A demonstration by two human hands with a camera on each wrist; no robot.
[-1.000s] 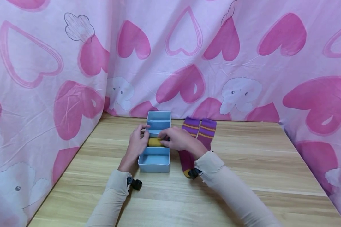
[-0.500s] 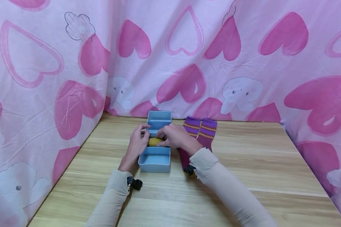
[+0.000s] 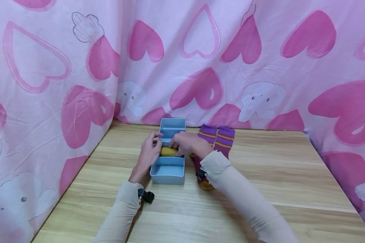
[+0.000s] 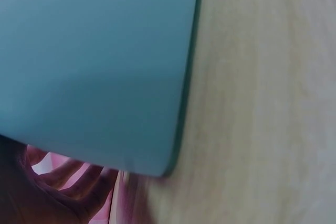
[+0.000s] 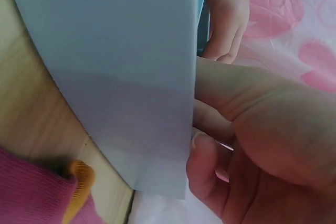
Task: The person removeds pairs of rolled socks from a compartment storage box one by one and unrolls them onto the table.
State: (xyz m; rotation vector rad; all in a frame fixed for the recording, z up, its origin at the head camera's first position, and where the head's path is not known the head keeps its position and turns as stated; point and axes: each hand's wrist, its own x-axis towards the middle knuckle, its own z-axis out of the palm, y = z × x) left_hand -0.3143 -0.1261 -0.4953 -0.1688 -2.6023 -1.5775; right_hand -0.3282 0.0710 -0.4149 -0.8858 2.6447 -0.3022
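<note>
A light blue divided box (image 3: 167, 176) stands lengthwise on the table in the head view. Across one of its middle compartments lies a rolled-up mustard-yellow sock (image 3: 168, 152). My right hand (image 3: 191, 143) reaches over the right rim, thumb and forefinger pinching the roll's right end. On the opposite side my left hand (image 3: 148, 152) rests against the box, its fingers loose at the rim. The left wrist view shows mostly the box wall (image 4: 94, 66), with those fingers (image 4: 86, 184) behind its lower edge. In the right wrist view, the wall (image 5: 121, 77) hides my right thumb's tip.
To the right of the box lies a pair of purple and maroon striped socks (image 3: 225, 138) with mustard toes, partly under my right forearm. A pink heart-patterned curtain (image 3: 197, 87) hangs behind and beside the wooden table (image 3: 280, 162).
My right wrist has turned and shifted slightly left and away, uncovering more of a maroon sock's toe. The yellow roll stays in its compartment, and my left hand has stayed at the box.
</note>
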